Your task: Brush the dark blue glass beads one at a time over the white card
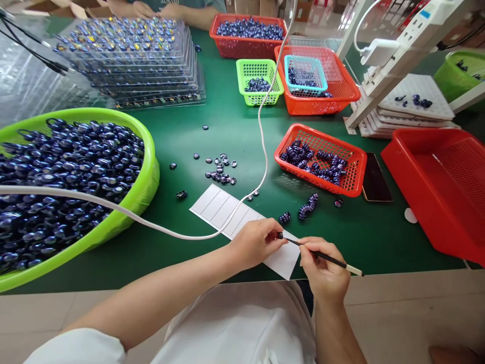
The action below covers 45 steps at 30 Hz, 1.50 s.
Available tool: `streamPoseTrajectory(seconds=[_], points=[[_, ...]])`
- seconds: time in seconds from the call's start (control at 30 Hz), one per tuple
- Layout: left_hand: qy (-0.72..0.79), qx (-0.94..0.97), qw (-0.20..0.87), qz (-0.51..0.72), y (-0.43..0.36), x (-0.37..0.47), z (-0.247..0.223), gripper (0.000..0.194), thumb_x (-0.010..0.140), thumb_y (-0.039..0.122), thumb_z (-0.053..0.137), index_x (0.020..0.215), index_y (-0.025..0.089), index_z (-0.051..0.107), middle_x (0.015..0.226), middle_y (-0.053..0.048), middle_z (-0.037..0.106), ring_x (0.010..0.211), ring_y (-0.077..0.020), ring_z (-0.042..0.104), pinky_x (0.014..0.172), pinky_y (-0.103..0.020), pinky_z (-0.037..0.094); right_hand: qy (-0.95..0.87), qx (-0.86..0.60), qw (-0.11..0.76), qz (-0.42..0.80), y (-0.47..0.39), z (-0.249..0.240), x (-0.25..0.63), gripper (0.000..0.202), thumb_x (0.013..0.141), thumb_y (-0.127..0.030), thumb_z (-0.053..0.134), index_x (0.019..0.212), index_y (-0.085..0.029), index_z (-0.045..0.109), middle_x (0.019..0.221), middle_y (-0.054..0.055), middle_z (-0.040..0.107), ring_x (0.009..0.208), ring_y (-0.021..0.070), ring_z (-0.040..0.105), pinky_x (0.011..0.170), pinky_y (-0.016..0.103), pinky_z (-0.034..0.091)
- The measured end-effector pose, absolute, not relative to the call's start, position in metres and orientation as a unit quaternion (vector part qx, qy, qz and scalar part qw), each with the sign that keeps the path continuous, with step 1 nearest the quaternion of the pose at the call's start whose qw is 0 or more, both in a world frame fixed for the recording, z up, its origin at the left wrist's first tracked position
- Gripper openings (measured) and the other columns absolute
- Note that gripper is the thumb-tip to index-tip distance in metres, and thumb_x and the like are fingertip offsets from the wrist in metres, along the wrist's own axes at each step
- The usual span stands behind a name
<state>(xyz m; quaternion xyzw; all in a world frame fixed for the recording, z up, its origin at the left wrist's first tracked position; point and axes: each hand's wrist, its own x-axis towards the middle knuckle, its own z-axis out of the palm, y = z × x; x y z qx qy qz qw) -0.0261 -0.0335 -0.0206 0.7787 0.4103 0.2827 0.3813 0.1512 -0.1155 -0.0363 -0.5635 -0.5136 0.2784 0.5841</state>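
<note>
Between thumb and fingertips, my left hand (pixel 254 243) pinches a small dark shiny piece (pixel 280 235). My right hand (pixel 326 270) grips a thin black brush-like stick (pixel 331 259) with a pale end; its tip meets or nearly meets that piece. Beneath both hands lies a white card strip (pixel 223 210) ruled into sections. Just beyond my hands are a short stack of dark pieces (pixel 285 217) and a longer curved stack (pixel 308 206). Several loose dark pieces (pixel 221 169) are scattered on the green table (pixel 178 136) past the card.
A large green basket (pixel 151 167) heaped with dark looped pieces stands left. A white cable (pixel 261 126) crosses the table. Red basket (pixel 359 177), phone (pixel 376 177) and red bin (pixel 428 202) sit right. Stacked clear trays (pixel 189 76) and another person's hands (pixel 170 11) are at the back.
</note>
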Motion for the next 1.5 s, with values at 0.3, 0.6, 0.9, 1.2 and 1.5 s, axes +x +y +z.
streamPoseTrajectory(seconds=[0.3,0.6,0.9,1.2,1.5], points=[[0.533,0.794,0.133,0.259,0.007,-0.067,-0.006,0.042,0.09,0.02,0.065,0.131,0.017,0.056,0.116,-0.014,0.065,0.114,-0.032,0.061,0.099,-0.052,0.052,-0.41,-0.534,0.673,0.305,-0.11,-0.032,0.15,0.011,0.086,-0.012,0.07,0.091,-0.021,0.066,0.093,0.006,0.074,0.068,0.016,0.069,0.045,0.025,0.053],[0.368,0.883,0.19,0.219,-0.009,-0.021,-0.01,0.036,0.091,0.019,0.067,0.125,0.014,0.057,0.111,-0.013,0.069,0.101,-0.0284,0.062,0.089,-0.045,0.055,-0.401,-0.555,0.664,0.301,-0.11,-0.034,0.152,0.01,0.085,-0.018,0.073,0.091,-0.02,0.065,0.094,0.007,0.075,0.068,0.0166,0.07,0.047,0.026,0.054],[0.357,0.883,0.195,0.234,-0.005,-0.013,-0.029,0.014,0.096,0.019,0.058,0.105,0.015,0.068,0.089,-0.009,0.069,0.082,-0.0223,0.065,0.074,-0.035,0.055,-0.397,-0.574,0.643,0.315,-0.11,-0.03,0.152,0.012,0.083,-0.023,0.075,0.088,-0.02,0.065,0.091,0.006,0.074,0.06,0.0136,0.066,0.047,0.025,0.055],[0.341,0.888,0.214,0.222,-0.024,-0.044,-0.003,0.018,0.098,0.017,0.053,0.108,0.015,0.068,0.09,-0.009,0.068,0.081,-0.0206,0.065,0.07,-0.032,0.055,-0.441,-0.636,0.505,0.381,-0.107,-0.025,0.163,0.019,0.084,-0.038,0.074,0.087,-0.019,0.071,0.074,0.003,0.07,0.055,0.0128,0.059,0.045,0.023,0.05],[0.262,0.932,0.198,0.15,-0.055,-0.06,-0.021,0.031,0.09,0.009,0.049,0.111,0.02,0.069,0.087,-0.007,0.061,0.071,-0.0178,0.055,0.061,-0.028,0.046,-0.469,-0.658,0.442,0.39,-0.104,-0.017,0.164,0.024,0.082,-0.044,0.073,0.081,-0.02,0.07,0.057,-0.001,0.061,0.045,0.0111,0.052,0.039,0.021,0.04]])
